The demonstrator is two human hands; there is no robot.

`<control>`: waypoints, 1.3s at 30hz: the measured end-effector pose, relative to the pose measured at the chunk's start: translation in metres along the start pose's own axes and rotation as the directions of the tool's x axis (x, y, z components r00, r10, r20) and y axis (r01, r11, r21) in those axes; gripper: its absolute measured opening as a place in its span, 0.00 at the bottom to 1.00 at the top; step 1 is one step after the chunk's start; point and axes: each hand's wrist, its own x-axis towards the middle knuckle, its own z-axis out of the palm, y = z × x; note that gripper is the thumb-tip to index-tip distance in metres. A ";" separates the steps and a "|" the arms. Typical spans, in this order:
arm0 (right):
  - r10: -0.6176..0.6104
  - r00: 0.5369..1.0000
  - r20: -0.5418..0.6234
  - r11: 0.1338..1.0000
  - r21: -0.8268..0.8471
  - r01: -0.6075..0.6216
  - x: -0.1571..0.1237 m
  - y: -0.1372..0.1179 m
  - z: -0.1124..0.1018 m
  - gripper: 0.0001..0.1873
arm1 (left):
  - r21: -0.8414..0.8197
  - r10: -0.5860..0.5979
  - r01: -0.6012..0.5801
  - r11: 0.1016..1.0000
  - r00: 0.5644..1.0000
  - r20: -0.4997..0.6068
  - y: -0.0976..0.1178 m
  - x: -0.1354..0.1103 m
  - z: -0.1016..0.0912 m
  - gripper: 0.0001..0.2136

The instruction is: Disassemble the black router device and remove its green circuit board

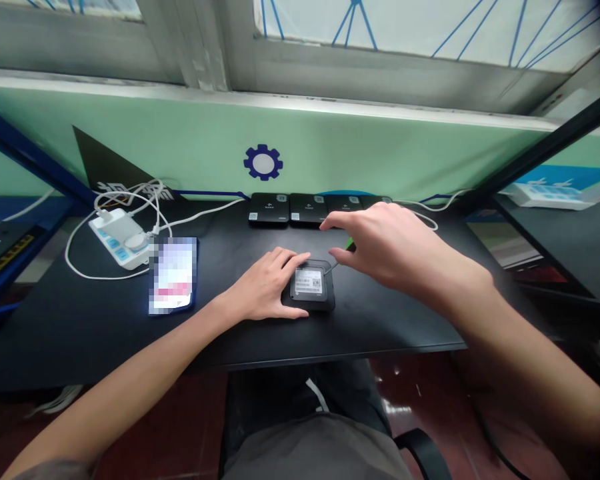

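On the black table in front of me lies a small flat black box [296, 295], its white label with a square code facing up. My left hand [267, 283] grips it from the left, fingers along the far edge and thumb along the near edge. Above and to the right, my right hand [380, 233] holds a screwdriver [350, 245] with a green handle, mostly hidden by the hand. Its thin shaft slants down to the box's upper right corner. The index finger and thumb are apart at their tips, with the other fingers out of sight behind the hand.
Several black boxes [269, 210] stand in a row along the green back panel [190, 147]. At the left are a white power strip [121, 237] with tangled white cables and a phone [174, 275] with a blurred screen. Dark metal posts rise at both sides.
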 end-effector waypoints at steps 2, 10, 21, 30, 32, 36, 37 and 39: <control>-0.009 1.000 0.002 1.000 0.010 0.009 -0.002 -0.001 -0.001 0.24 | 0.015 0.000 0.000 1.000 1.000 0.006 0.000 0.000 0.000 0.54; -0.105 0.994 -0.011 0.991 -0.084 0.104 -0.001 0.000 -0.006 0.31 | -0.004 0.007 -0.007 1.000 1.000 -0.003 0.000 0.000 0.000 0.54; 0.038 0.999 -0.003 0.992 -0.118 -0.038 -0.001 -0.003 -0.006 0.22 | -0.006 0.008 -0.008 1.000 1.000 -0.011 0.001 0.000 0.000 0.53; 0.088 0.996 -0.009 0.993 -0.076 -0.088 -0.002 0.001 -0.007 0.30 | -0.024 -0.006 0.006 1.000 1.000 0.000 0.002 0.000 -0.003 0.53; 0.098 0.995 -0.022 0.991 -0.088 -0.100 -0.004 -0.001 -0.008 0.32 | -0.020 -0.001 0.001 1.000 1.000 0.002 0.003 0.000 -0.004 0.53; 0.070 0.997 -0.036 0.996 -0.052 -0.071 -0.004 -0.001 -0.008 0.27 | -0.018 0.006 -0.006 1.000 1.000 0.000 0.002 0.000 -0.004 0.53; 0.057 0.998 -0.039 0.998 -0.033 -0.059 -0.004 -0.001 -0.008 0.25 | -0.019 0.006 -0.006 1.000 1.000 -0.002 0.002 0.000 -0.003 0.53; 0.036 0.999 -0.040 0.999 0.001 -0.036 -0.003 0.000 -0.008 0.21 | -0.018 0.006 -0.006 1.000 1.000 -0.005 0.002 0.000 -0.003 0.53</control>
